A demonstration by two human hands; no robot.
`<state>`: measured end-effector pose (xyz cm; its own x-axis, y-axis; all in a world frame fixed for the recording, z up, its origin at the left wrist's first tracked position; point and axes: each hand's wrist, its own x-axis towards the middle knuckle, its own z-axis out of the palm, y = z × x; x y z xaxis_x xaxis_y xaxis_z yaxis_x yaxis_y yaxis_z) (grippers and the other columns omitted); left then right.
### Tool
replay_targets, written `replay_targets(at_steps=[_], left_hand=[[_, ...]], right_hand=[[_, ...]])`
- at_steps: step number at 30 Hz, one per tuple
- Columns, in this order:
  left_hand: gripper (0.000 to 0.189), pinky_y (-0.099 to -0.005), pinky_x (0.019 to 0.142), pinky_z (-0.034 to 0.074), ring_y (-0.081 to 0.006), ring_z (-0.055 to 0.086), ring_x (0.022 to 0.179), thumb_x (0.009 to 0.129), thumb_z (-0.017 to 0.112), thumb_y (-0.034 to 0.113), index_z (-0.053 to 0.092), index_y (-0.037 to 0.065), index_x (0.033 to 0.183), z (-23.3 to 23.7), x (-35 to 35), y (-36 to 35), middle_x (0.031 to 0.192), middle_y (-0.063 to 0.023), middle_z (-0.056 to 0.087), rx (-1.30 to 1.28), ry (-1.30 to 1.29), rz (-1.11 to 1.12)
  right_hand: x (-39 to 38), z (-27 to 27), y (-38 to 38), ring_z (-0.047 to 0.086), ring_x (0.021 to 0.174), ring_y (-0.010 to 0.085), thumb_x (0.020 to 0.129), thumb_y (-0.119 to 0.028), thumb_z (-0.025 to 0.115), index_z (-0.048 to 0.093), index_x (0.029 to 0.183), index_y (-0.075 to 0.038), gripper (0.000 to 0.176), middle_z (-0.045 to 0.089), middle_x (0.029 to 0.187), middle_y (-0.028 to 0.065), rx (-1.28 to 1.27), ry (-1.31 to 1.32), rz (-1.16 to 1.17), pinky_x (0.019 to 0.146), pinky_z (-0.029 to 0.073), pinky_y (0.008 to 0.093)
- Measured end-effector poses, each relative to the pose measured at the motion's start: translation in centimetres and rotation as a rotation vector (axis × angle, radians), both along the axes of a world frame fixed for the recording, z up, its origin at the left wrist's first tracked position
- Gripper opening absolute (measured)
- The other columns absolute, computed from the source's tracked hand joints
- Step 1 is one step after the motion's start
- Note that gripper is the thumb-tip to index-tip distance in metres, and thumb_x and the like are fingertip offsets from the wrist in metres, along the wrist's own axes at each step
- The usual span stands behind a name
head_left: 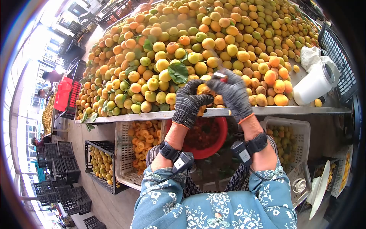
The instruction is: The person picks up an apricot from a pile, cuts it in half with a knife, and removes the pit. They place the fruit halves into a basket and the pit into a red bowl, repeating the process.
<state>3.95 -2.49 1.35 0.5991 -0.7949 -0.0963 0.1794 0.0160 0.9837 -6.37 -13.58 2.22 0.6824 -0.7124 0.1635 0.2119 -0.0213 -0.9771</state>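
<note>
My left hand [189,103], in a dark striped knit glove, is closed around an apricot [203,89] above the table's front edge. My right hand [233,93], gloved in grey, is beside it with fingers wrapped round a small knife [220,75]. Some red shows on the knife, and its upper part is smeared by motion. Both hands are close together, nearly touching at the fruit. A heap of apricots [164,75] lies right behind them, with a green leaf [178,73] on top. Below the hands stands a red basin [209,149] holding dark orange-red bits.
The metal table edge [145,116] runs across in front. A white crate [124,152] with halved apricots stands left of the basin; another pale crate [303,133] with fruit stands right. A white plastic jar [313,84] lies tilted on the table. Black crates [66,170] stand at far left.
</note>
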Motion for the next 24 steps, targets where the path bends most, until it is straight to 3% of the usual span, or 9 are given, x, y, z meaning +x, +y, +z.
replay_targets(at_steps=[4, 7, 11, 13, 15, 19, 24], left_hand=[[0.042, -0.0228, 0.053, 0.048, -0.0087, 0.057, 0.06, 0.066, 0.075, -0.002, 0.063, 0.001, 0.106, -0.6, 0.2, 0.3, 0.083, -0.006, 0.065, -0.019, -0.012, 0.049], [0.042, -0.0232, 0.054, 0.048, -0.0087, 0.057, 0.062, 0.066, 0.075, -0.004, 0.063, 0.0, 0.106, -0.7, 0.1, 0.6, 0.085, -0.0059, 0.066, -0.026, -0.125, 0.046], [0.044, -0.0251, 0.062, 0.052, -0.0132, 0.063, 0.074, 0.067, 0.074, -0.005, 0.061, -0.002, 0.109, -0.3, 0.1, 0.8, 0.095, -0.0085, 0.067, -0.019, -0.046, 0.045], [0.045, -0.0264, 0.069, 0.054, -0.015, 0.064, 0.081, 0.068, 0.074, -0.006, 0.06, -0.002, 0.11, 0.0, -0.1, 0.9, 0.097, -0.0095, 0.066, 0.035, 0.012, 0.062], [0.043, -0.027, 0.074, 0.054, -0.0154, 0.064, 0.084, 0.069, 0.073, -0.005, 0.06, -0.001, 0.11, 0.3, -0.2, 0.7, 0.097, -0.0102, 0.066, 0.019, -0.145, 0.15], [0.042, -0.0301, 0.077, 0.053, -0.0157, 0.062, 0.088, 0.068, 0.076, -0.003, 0.062, -0.001, 0.108, -0.2, -0.3, 0.5, 0.097, -0.0089, 0.066, 0.036, -0.498, 0.152], [0.048, -0.0276, 0.077, 0.053, -0.0142, 0.061, 0.085, 0.06, 0.078, -0.003, 0.063, 0.001, 0.106, 2.3, 1.6, 2.7, 0.097, -0.0048, 0.065, -0.027, -0.219, 0.134]], right_hand=[[0.5, -0.1, 0.8, 0.064, 0.077, 0.0348, 0.074, -0.04, 0.074, 0.063, 0.096, -0.009, 0.04, 0.065, 0.082, 0.0172, -0.371, 0.376, -0.048, 0.069, 0.05, 0.0426], [0.3, 1.0, 0.8, 0.065, 0.079, 0.0318, 0.075, -0.032, 0.074, 0.062, 0.105, -0.003, 0.043, 0.066, 0.086, 0.0176, -0.47, 0.497, 0.018, 0.071, 0.051, 0.0391], [0.8, 0.1, 0.9, 0.065, 0.079, 0.034, 0.076, -0.032, 0.074, 0.062, 0.107, -0.004, 0.043, 0.066, 0.086, 0.0172, -0.595, 0.429, -0.069, 0.071, 0.051, 0.0406], [0.9, 0.2, 1.2, 0.064, 0.08, 0.0368, 0.078, -0.035, 0.068, 0.062, 0.099, -0.008, 0.035, 0.065, 0.085, 0.0184, -0.549, 0.442, -0.069, 0.07, 0.05, 0.0453], [0.6, 0.8, 1.3, 0.064, 0.082, 0.0365, 0.078, -0.034, 0.066, 0.062, 0.1, -0.006, 0.036, 0.066, 0.086, 0.0192, -0.548, 0.622, -0.066, 0.073, 0.051, 0.045], [1.1, -0.1, 1.6, 0.064, 0.085, 0.0366, 0.081, -0.031, 0.061, 0.062, 0.1, -0.003, 0.033, 0.066, 0.086, 0.0204, -0.454, 0.497, -0.069, 0.077, 0.05, 0.046], [0.5, -0.6, -0.7, 0.063, 0.082, 0.037, 0.081, -0.027, 0.06, 0.064, 0.095, -0.008, 0.024, 0.066, 0.083, 0.018, -0.463, 0.544, -0.281, 0.074, 0.049, 0.0452]])
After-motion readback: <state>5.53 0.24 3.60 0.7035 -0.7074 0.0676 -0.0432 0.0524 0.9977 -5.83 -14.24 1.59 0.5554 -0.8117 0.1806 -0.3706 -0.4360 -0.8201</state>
